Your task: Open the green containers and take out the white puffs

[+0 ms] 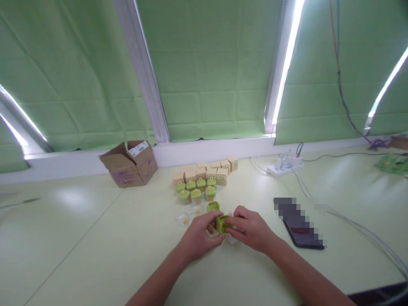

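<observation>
Between my hands is a small square green lid (221, 224), its hollow side facing me. My left hand (200, 236) is closed round it from the left, thumb below and fingers above. My right hand (248, 227) is closed too, its fingertips pressed at the lid's right edge and hollow; anything small in them is hidden. Some white material (232, 239) lies under the right fingers. Another green lid (213, 206) rests hollow side up just beyond. Clear cups (184, 219) with yellow spots stand left of it. Behind are several clear cups with looped green lids (196, 194).
Small tan boxes (190, 176) stand in rows at the back. An open cardboard carton (132, 165) is at the back left. To the right lie a dark phone (301, 227), a white power strip (284, 168) with plugs, and loose cables (360, 223).
</observation>
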`<state>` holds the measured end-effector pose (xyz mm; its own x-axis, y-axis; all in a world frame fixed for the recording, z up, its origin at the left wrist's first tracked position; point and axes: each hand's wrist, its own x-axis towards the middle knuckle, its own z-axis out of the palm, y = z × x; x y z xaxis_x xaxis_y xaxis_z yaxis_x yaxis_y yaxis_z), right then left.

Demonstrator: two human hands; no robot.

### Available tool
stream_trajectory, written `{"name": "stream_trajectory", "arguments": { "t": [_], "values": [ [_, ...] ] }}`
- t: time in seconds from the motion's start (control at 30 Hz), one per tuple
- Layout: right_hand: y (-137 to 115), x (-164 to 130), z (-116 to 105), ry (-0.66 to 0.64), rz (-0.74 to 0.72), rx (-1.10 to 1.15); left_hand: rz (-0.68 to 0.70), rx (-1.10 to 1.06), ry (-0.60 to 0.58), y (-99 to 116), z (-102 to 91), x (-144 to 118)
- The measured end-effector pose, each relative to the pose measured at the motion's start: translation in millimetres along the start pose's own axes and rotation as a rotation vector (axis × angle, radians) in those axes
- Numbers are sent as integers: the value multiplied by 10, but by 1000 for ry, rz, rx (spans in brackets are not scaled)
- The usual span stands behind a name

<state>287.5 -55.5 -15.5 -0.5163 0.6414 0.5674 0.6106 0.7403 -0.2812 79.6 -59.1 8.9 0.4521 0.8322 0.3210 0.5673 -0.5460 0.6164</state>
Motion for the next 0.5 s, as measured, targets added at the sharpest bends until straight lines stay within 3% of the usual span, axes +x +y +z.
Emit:
{"name": "stream_trajectory", "arguments": {
  "t": [0.5],
  "values": [
    [-19, -1, 17, -70, -8, -103, 120, -24, -89, 26, -22, -3]
  ]
}}
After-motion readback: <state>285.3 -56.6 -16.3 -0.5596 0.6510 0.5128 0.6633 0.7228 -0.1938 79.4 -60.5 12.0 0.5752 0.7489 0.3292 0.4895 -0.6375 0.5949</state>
